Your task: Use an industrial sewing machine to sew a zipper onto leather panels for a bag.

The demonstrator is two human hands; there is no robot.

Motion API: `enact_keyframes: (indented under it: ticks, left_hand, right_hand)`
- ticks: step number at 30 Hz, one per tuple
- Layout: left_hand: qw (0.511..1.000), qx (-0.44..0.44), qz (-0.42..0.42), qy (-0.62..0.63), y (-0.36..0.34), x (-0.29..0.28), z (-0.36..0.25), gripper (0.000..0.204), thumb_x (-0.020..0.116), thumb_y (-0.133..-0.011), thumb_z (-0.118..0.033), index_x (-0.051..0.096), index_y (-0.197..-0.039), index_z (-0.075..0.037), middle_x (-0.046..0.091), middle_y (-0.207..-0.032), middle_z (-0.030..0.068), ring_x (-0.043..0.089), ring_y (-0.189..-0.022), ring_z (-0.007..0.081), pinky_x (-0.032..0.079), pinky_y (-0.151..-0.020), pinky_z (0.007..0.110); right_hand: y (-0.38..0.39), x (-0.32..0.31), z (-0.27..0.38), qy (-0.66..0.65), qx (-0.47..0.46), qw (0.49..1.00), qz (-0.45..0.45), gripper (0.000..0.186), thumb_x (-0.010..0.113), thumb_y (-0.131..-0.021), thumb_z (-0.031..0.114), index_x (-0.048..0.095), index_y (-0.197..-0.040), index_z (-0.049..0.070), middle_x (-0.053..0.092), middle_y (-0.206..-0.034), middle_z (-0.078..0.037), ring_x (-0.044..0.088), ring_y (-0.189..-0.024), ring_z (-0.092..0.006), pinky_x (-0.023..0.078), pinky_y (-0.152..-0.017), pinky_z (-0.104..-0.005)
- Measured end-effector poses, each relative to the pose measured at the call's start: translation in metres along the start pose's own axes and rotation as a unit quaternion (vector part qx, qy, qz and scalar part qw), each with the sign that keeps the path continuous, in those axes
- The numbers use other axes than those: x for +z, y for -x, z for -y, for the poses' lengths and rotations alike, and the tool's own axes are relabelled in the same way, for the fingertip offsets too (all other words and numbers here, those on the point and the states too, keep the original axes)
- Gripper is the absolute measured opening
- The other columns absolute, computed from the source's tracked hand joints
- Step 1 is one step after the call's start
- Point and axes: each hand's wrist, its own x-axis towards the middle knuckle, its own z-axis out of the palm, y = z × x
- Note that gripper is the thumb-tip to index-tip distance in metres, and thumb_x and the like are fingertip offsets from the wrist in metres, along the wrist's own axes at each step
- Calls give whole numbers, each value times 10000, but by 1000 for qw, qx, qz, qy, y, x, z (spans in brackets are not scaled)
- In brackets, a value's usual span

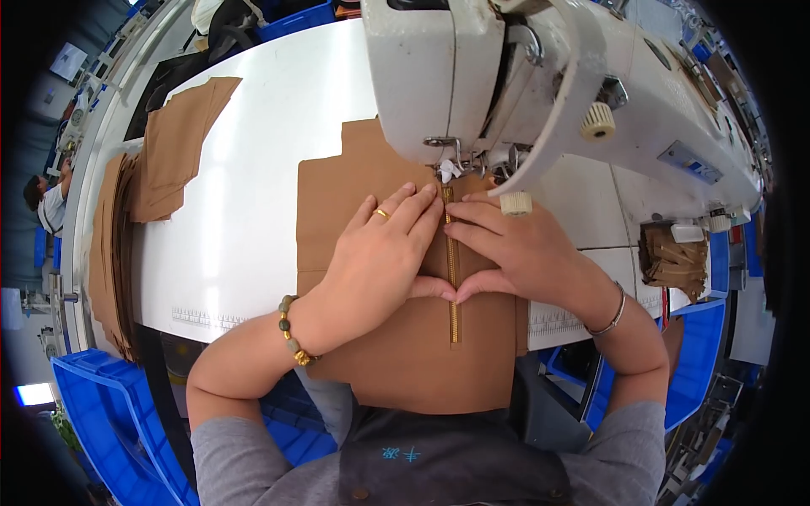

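A: Biggest first, quick. Room?
B: Workroom; a co-worker (52, 202) in a light top, far left. Here, a glossy white worktable (270, 110), ruler marks along its near edge.
A: On it?
B: White metal sewing machine (412, 84), looming over the far side. Under its head, a flat brown fabric panel (422, 375): matte, smooth, stepped at the far left corner, near end hanging over the table edge.
A: Nearby?
B: Blue plastic bin (118, 405) at the left, and a stack of brown cut fabric (114, 253) on the table's left side.
A: Hands?
B: Left hand (375, 249) and right hand (527, 253), both spread palm-down on the panel, gripping nothing. Thumb tips meet.
A: Between them?
B: Gold-toothed metal zipper (451, 257), straight, running lengthwise along the panel, far end near the needle area.
A: Smallest?
B: Plain gold ring (382, 213), left hand.
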Motion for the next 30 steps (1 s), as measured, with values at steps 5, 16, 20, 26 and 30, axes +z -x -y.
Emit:
enact_keyframes:
  ticks: [5,16,20,26,30]
  left_hand:
    - [1000,3,2,-8,0,0,0,980,733,-761,-643,567,-1421,62,555,-1505,204,513,-1421,365,453,-1113,555]
    - [1000,18,-18,0,-1,0,1,968,714,-774,-654,576,-1409,63,549,-1495,222,518,-1410,375,452,-1107,559]
    - [999,10,-37,4,0,-1,0,910,804,-708,-583,588,-1366,9,598,-1330,171,600,-1247,378,479,-1097,536]
    - [999,25,-34,1,-2,0,0,938,815,-689,-585,594,-1382,8,606,-1361,159,609,-1261,378,487,-1097,531]
    - [999,36,-18,-17,-1,-4,-10,960,819,-674,-586,602,-1387,20,615,-1402,152,600,-1301,371,490,-1097,503]
  right_hand:
    - [-3,-4,-3,8,49,999,13,790,814,-723,547,666,-1318,49,649,-1395,-72,632,-1264,-307,538,-1015,-432]
    - [-8,-5,-6,31,12,999,-38,819,830,-660,588,677,-1236,26,680,-1256,-122,624,-1169,-320,453,-1077,-482]
    - [-4,-12,-8,80,153,985,7,665,803,-796,544,686,-1171,8,700,-1134,-139,646,-1052,-338,511,-908,-481]
    - [-4,-25,-20,-151,344,924,-71,334,649,-1021,260,664,-1130,-56,632,-632,-101,616,-576,-251,502,-628,-381]
    - [-1,-31,-32,-355,490,795,-47,328,607,-996,187,654,-1171,-86,609,-632,-76,504,-455,-140,431,-468,-305]
